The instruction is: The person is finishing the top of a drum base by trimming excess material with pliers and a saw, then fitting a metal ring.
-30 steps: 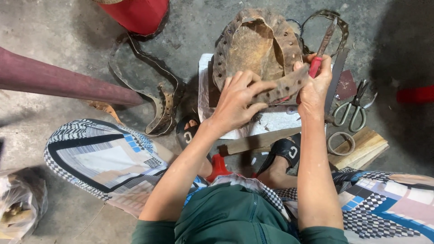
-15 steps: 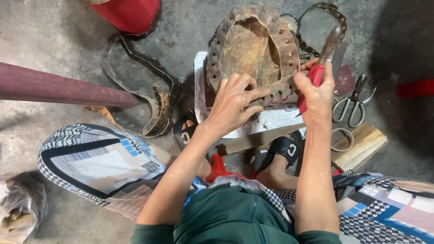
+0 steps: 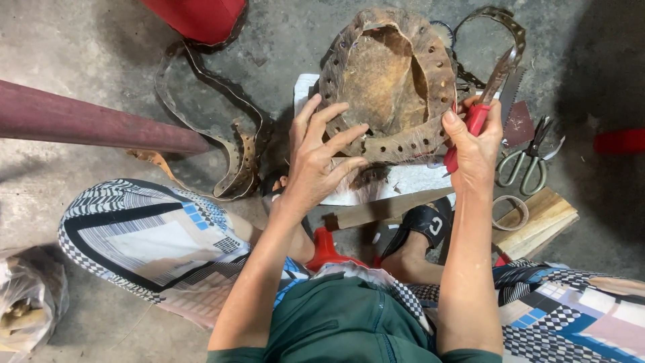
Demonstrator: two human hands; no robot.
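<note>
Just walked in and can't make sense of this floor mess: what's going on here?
A seated person works on a brown, punched hide piece lying on a white block. The left hand presses its rim, fingers spread. The right hand grips a red-handled tool at the piece's right edge. Scissors, a tape roll on a wooden board, and punched strips lie around.

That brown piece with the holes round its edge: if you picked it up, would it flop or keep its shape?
The brown holed piece would probably keep its shape: it stands up as a curved shell while the left hand only steadies its rim. It looks thin, so likely light. The loose strip on the floor curls freely, suggesting some give.
</note>
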